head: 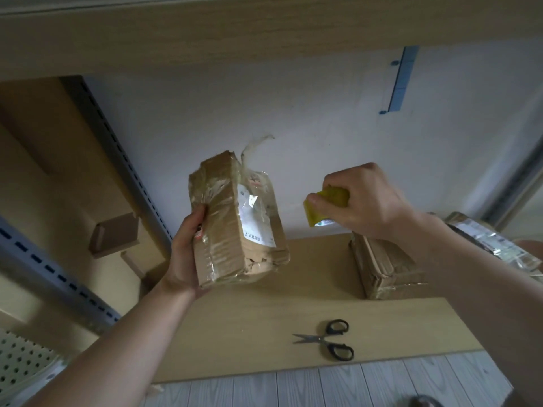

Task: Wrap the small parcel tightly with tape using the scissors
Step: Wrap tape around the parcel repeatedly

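Left hand [188, 248], right hand [367, 201], both curled

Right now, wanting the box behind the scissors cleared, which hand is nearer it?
Right. The right hand holds the tape roll just above the box; the left hand grips the parcel off to its left.

Small parcel of tan corrugated cardboard [232, 230]: brown, with a glossy clear film and a white label bearing dark print.
Yellow tape roll [327, 205]: bright yellow throughout.
Steel scissors with black plastic handles [329, 340]: silver blades.
Pale wood-grain surface [258, 333]: beige with fine streaks.
Grey metal shelf upright [117, 148]: row of dark slots.
Plank floor [323, 386]: light grey with board lines.
Cream perforated panel [20, 359]: regular dot grid.
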A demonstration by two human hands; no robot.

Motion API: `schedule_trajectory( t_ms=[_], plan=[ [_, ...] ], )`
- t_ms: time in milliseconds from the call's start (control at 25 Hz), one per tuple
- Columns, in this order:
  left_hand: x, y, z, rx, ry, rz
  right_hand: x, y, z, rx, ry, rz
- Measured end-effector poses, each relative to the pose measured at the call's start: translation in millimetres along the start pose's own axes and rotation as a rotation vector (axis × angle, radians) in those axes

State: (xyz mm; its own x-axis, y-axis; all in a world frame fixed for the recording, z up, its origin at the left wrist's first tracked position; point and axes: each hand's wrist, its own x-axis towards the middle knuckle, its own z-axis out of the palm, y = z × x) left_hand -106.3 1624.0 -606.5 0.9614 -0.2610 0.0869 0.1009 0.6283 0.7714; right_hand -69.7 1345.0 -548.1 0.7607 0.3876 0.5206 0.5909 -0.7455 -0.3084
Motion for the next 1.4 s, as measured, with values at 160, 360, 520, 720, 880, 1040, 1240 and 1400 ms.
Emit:
schedule_trajectory(
  t_ms=[160,360,520,720,880,1040,1240,1400],
  plan=[
    [5,-2,1,-0.099,-0.107,-0.016,1,3,9,-0.059,-0.009,0.038],
    [7,0,-4,-0.119,-0.024,-0.066,-1,2,24,0.009,-0.018,0.04],
    [1,7,-1,-0.117,-0.044,-0.016,-4,-1,34,0.073,-0.048,-0.003],
    [5,-1,0,-0.068,-0.125,-0.068,-3,-9,42,0.136,-0.05,-0.028],
    [0,16,15,-0.277,-0.166,-0.293,-4,-17,42,0.299,-0.015,0.065],
    [5,2,11,-0.113,-0.154,-0.352,-7,-14,38,0.31,0.015,0.202],
    [3,5,12,0.228,-0.014,-0.207,-11,-6,29,0.09,-0.019,0.239],
    [-4,4,22,0.419,-0.004,-0.28,-13,-16,30,-0.076,-0.078,0.215]
  ],
)
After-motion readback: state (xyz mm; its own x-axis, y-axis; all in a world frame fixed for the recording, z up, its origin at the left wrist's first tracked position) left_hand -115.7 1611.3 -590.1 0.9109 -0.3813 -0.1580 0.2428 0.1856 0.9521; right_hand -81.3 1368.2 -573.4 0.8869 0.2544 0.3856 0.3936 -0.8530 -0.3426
